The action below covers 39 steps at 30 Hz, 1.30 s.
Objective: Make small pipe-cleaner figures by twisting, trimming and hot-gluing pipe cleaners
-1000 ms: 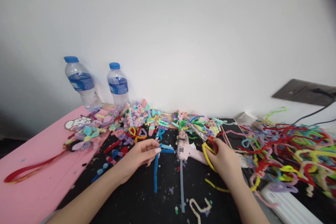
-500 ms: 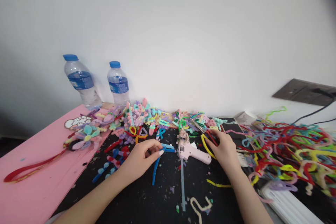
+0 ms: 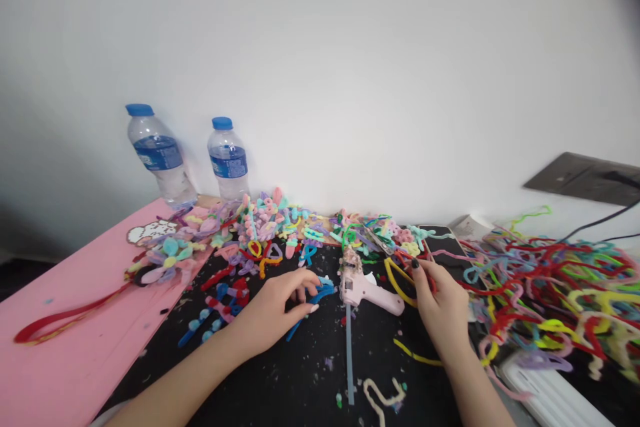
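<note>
My left hand point(image 3: 280, 307) is closed, with thumb and fingers pinching a bent blue pipe cleaner point(image 3: 326, 289) just left of the glue gun. My right hand point(image 3: 443, 303) has its fingers curled around the red handles of what look like scissors point(image 3: 379, 239); the silver blades point up and left toward the pile, and the palm hides part of the handles. Between my hands lies a pale pink glue gun point(image 3: 373, 294) with a long glue stick in its back end. A yellow pipe cleaner loop point(image 3: 395, 278) sits beside my right fingers.
Finished pipe cleaner pieces point(image 3: 267, 220) are heaped along the wall. Loose pipe cleaners point(image 3: 555, 280) tangle at the right, near a white case point(image 3: 555, 390). Two water bottles point(image 3: 229, 160) stand at the back left. A pink board point(image 3: 75, 320) carries a flower with a red strap.
My right hand has shifted slightly right and turned, its thumb now showing over the red handles. My left hand has moved a little right with the blue pipe cleaner.
</note>
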{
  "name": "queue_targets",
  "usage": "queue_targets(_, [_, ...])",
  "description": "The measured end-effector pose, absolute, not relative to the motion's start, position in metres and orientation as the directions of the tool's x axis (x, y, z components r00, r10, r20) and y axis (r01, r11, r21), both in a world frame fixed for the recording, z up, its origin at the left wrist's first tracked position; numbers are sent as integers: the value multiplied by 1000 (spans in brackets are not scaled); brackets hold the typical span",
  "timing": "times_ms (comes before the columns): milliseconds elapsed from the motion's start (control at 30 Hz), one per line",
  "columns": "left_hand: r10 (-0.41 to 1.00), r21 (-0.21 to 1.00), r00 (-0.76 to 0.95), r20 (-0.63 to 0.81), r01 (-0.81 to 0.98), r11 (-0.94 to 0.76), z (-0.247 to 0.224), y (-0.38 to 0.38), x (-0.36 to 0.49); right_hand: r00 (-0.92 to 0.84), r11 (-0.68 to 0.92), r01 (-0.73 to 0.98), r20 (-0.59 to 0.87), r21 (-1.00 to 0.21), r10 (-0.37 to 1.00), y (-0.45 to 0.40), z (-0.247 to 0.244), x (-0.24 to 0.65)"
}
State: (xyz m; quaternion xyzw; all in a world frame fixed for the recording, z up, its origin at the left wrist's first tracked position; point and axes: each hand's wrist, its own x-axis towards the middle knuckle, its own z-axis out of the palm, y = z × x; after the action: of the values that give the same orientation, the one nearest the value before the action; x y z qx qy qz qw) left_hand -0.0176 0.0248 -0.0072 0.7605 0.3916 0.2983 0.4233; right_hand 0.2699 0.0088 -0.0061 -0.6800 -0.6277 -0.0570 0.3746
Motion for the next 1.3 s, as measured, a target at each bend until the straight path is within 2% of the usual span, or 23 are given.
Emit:
queue_targets(233, [741, 680, 590, 320, 402, -613, -8, 26, -15, 229, 45, 905, 574, -423, 786, 4, -1, 268])
queue_targets(400, [690, 625, 656, 306, 408, -666, -7, 27, -14, 237, 25, 905, 551, -425, 800, 2, 0, 267])
queue_targets(533, [691, 604, 628, 358, 409, -684, -6, 27, -13, 257, 11, 900, 551, -436, 794, 2, 0, 267])
queue_targets(633, [679, 579, 657, 328, 428, -694, -8, 28, -12, 261, 14, 895, 549, -447, 794, 2, 0, 267])
queue_targets(1000, [696, 613, 692, 190, 470, -635, -15, 32, -10, 256, 6, 883, 492, -470, 832, 1, 1, 266])
queue_targets(1300, [686, 628, 699, 203, 444, -639, -19, 34, -13, 262, 33, 854, 483, -520, 836, 1, 1, 263])
